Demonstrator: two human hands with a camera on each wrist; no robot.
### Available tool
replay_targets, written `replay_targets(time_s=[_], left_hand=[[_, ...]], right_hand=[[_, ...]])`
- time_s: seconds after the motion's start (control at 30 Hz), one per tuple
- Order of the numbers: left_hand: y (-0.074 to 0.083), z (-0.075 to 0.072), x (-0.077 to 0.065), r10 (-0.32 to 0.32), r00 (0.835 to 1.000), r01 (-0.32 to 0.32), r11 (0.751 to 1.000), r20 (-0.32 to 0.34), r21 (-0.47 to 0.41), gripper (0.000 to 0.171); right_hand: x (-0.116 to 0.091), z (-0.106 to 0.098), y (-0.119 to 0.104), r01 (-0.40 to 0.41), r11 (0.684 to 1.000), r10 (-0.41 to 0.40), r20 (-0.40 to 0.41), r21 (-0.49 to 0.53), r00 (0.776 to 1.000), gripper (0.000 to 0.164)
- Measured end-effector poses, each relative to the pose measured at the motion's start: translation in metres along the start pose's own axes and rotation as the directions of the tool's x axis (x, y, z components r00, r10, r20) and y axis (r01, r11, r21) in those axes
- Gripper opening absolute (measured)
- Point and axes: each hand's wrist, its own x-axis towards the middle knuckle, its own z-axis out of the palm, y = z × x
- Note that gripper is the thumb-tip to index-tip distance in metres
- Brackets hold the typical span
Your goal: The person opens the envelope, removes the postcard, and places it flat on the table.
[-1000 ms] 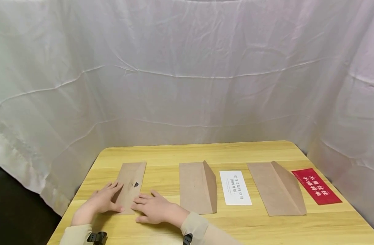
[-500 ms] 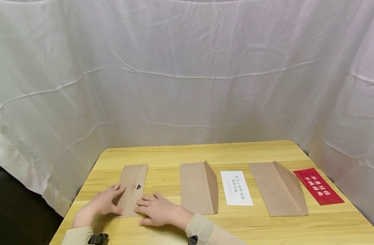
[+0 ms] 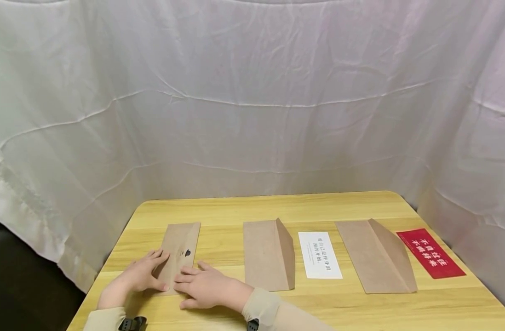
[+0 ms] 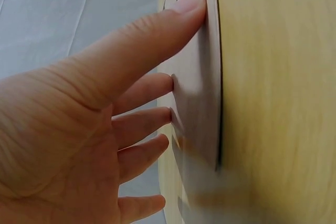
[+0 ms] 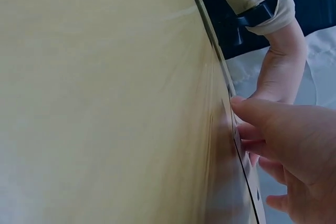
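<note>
A brown paper envelope [image 3: 179,239] with a small black hat print lies at the table's left, its flap folded over. My left hand [image 3: 138,275] rests on its left part, thumb near the bottom edge and fingers spread. In the left wrist view the fingertips of that hand [image 4: 100,108] touch the paper, with the thumb stretched above them. From the right, my right hand [image 3: 211,286] lays its spread fingers over the envelope's lower right side. The right wrist view shows this hand [image 5: 299,156] low at the envelope's edge, the left forearm beyond it.
Two more brown envelopes lie with flaps raised, one mid-table [image 3: 261,255] and one farther right [image 3: 370,255]. Between them is a white printed card [image 3: 318,255]. A red printed card [image 3: 431,253] lies at the far right. Pale curtains [image 3: 252,115] surround the wooden table [image 3: 219,211].
My right hand has slid left, its fingers now farther over the envelope. The left hand stays in place on it. The whole view has shifted slightly.
</note>
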Motion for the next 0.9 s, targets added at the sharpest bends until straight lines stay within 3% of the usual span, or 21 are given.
replay_targets(time_s=[0.3,0.9], left_hand=[[-0.001,0.002,0.002,0.037,0.999,-0.037,0.999,-0.016,0.008,0.097],[-0.003,0.003,0.0,0.024,1.0,-0.024,1.0,-0.016,-0.015,0.095]], right_hand=[[0.004,0.001,0.001,-0.016,1.0,0.016,-0.01,-0.025,1.0,0.054],[-0.007,-0.004,0.004,-0.021,1.0,0.02,-0.048,-0.006,0.999,0.053]])
